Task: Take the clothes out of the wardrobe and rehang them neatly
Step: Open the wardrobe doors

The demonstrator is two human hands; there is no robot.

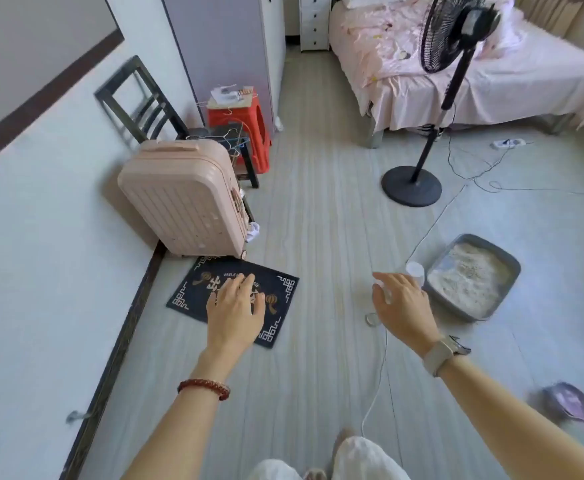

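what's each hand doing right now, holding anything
Left hand: open, fingers spread, holding nothing.
Right hand: open, holding nothing.

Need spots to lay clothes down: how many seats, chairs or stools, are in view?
2. A dark chair against the left wall behind the pink suitcase, and a red stool beside it by the wardrobe. Both already hold clutter; others may be out of frame.

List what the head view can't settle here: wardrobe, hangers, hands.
- Wardrobe: top cut off by the frame edge; no clothes visible.
- Wire hangers on the chair: too thin and tangled to count.
- Items on the red stool: too small to identify.
- Left hand and right hand: open, empty, slightly motion-blurred.
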